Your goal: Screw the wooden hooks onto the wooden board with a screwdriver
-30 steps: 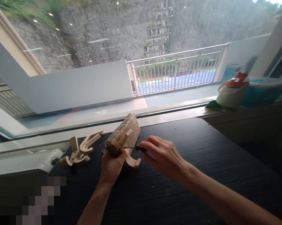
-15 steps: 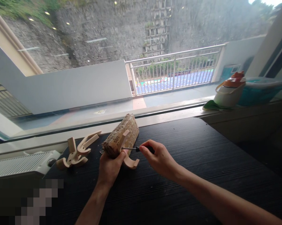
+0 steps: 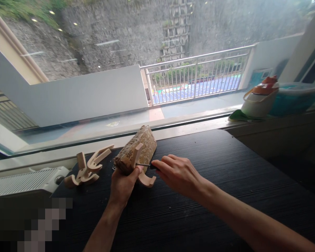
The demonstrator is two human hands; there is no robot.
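My left hand (image 3: 124, 185) is closed round the near end of a curved wooden hook (image 3: 147, 180), thumb on its front, and steadies it against a rough brown block (image 3: 145, 145) that looks wrapped in worn film. My right hand (image 3: 175, 171) grips the dark handle of a screwdriver (image 3: 144, 165). Its thin metal shaft points left, with the tip at the hook's upright part, just above my left thumb. Whether a screw sits under the tip is too small to tell. My fingers cover most of the handle.
Several more wooden hooks (image 3: 90, 168) lie in a pile on the left of the black table (image 3: 212, 196). A radiator (image 3: 26, 182) stands beyond the left edge. On the windowsill at right are a white bottle with an orange lid (image 3: 262, 98) and a teal basket (image 3: 293, 101).
My right hand has turned on the screwdriver handle, its knuckles now rolled further over the top, and sits slightly further left. The left hand, hook and block hold nearly the same place.
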